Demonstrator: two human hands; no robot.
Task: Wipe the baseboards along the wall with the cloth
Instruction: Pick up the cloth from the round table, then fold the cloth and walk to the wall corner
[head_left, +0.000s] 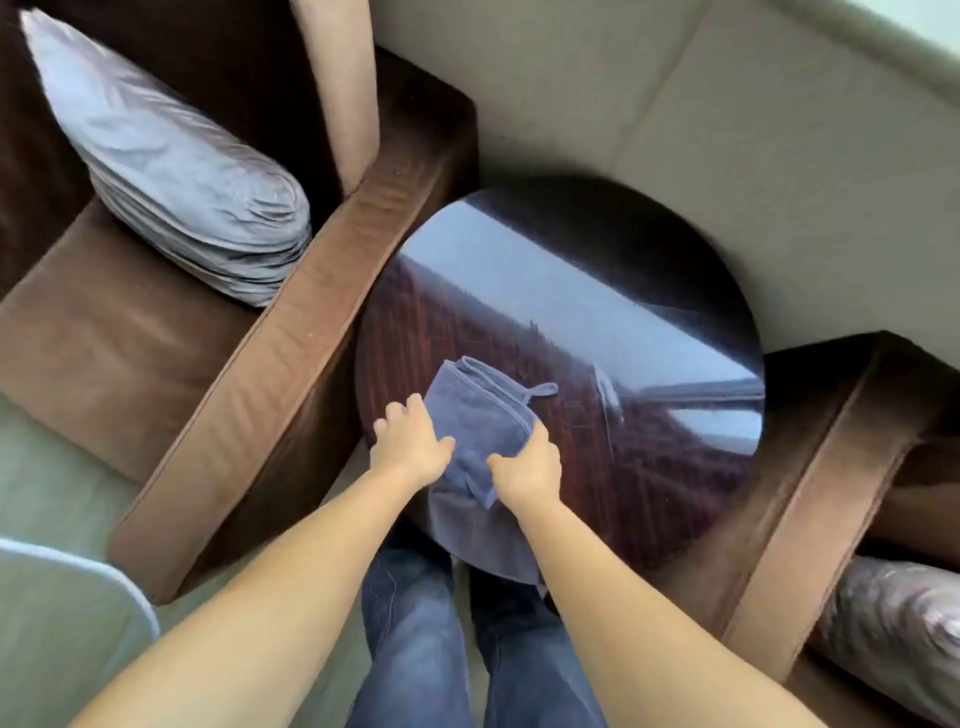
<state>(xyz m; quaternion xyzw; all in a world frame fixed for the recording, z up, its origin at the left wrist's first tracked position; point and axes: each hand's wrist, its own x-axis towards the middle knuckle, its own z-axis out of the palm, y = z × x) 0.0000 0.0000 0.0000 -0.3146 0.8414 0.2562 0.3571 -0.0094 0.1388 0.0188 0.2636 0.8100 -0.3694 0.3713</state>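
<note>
A grey-blue cloth (475, 415) with a small hanging loop lies on the near part of a round, glossy dark table (649, 364), and part of it drapes over the table's near edge. My left hand (410, 441) rests on the cloth's left side with the thumb pressed into the fabric. My right hand (530, 467) pinches the cloth's right edge. The beige wall (675, 104) rises behind the table. No baseboard shows; the table and chairs hide the foot of the wall.
A brown armchair (270, 332) with a grey cushion (171, 171) stands left of the table. A second brown armchair (810, 519) with a grey cushion (893, 634) stands to the right. My legs in blue jeans (431, 639) are at the table's near edge on a pale green floor (67, 499).
</note>
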